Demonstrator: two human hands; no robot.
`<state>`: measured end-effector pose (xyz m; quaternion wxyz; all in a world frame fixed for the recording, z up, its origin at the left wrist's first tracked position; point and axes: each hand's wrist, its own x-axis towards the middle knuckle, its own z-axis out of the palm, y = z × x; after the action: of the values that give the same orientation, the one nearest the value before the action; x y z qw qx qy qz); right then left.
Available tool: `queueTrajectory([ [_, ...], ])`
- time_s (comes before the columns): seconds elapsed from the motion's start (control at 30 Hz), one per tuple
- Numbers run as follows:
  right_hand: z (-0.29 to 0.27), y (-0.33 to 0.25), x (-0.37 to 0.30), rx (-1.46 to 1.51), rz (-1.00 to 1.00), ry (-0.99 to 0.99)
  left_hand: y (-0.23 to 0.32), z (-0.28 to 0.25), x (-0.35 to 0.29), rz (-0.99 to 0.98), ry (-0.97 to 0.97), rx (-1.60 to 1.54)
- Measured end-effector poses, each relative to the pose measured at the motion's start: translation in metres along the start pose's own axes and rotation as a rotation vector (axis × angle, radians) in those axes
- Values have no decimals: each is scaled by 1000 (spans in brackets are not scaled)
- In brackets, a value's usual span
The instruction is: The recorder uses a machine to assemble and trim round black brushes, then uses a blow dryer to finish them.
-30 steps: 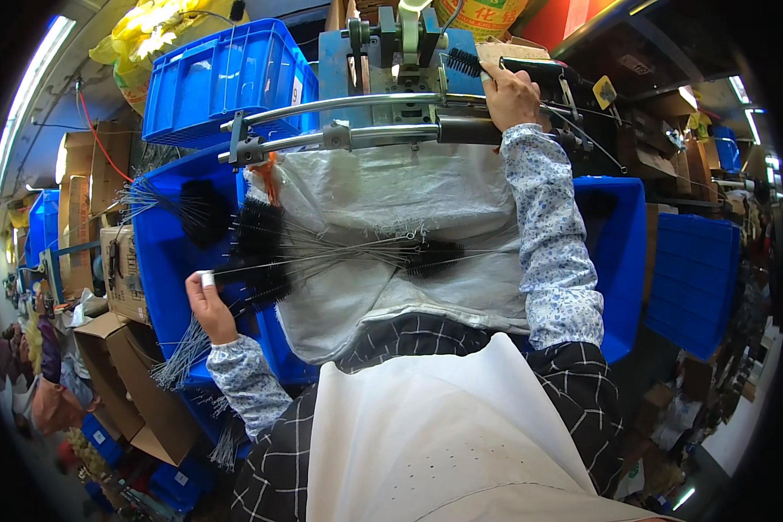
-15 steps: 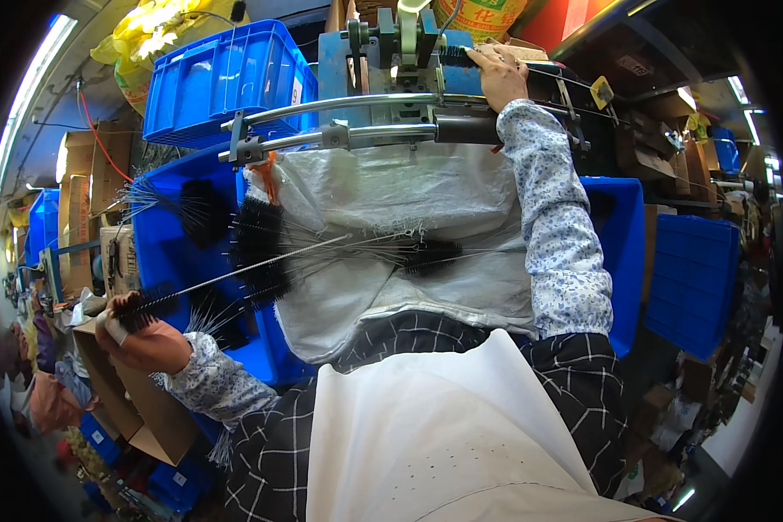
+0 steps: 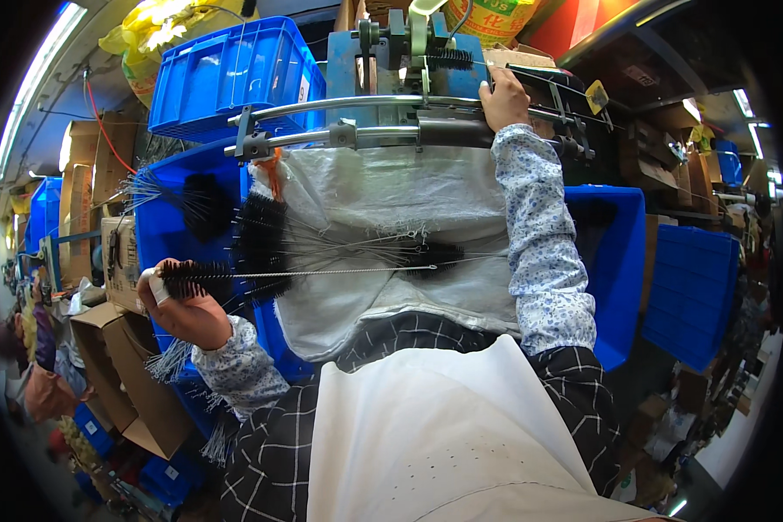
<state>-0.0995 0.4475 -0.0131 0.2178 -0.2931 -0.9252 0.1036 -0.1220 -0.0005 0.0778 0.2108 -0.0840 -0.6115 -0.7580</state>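
Note:
My left hand [image 3: 191, 311] is closed around the black bristled end of a twisted-wire brush [image 3: 326, 271]. Its bare wire stem reaches right, over my lap, and ends in a small loop. At the bench machine [image 3: 344, 65], my right hand [image 3: 506, 100] rests by the right end of the front rail, fingers apart. Another black-bristled brush [image 3: 451, 58] lies in the machine, just left of those fingertips. On the pale plastic sheet [image 3: 391, 187] across my lap lie several more wire brushes [image 3: 261, 235], black bristles mostly at the left.
A blue crate [image 3: 235, 78] stands left of the machine. Blue bins [image 3: 613, 287] flank my lap, the left one holding more brushes. An opened cardboard box [image 3: 139, 383] is below my left hand. Metal rails [image 3: 374, 133] cross in front of the machine.
My left hand has moved up and right with its brush, whose stem has swung from slanting to nearly level. My right hand has drawn back from the brush in the machine, uncovering it.

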Motion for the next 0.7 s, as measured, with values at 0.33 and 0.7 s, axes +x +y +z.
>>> queueTrajectory([
  [0.33,7,-20,-3,-4,29,-14,5,-15,6,35,132,58],
  [0.7,12,-44,-4,-7,21,-5,3,-14,6,37,169,88],
])
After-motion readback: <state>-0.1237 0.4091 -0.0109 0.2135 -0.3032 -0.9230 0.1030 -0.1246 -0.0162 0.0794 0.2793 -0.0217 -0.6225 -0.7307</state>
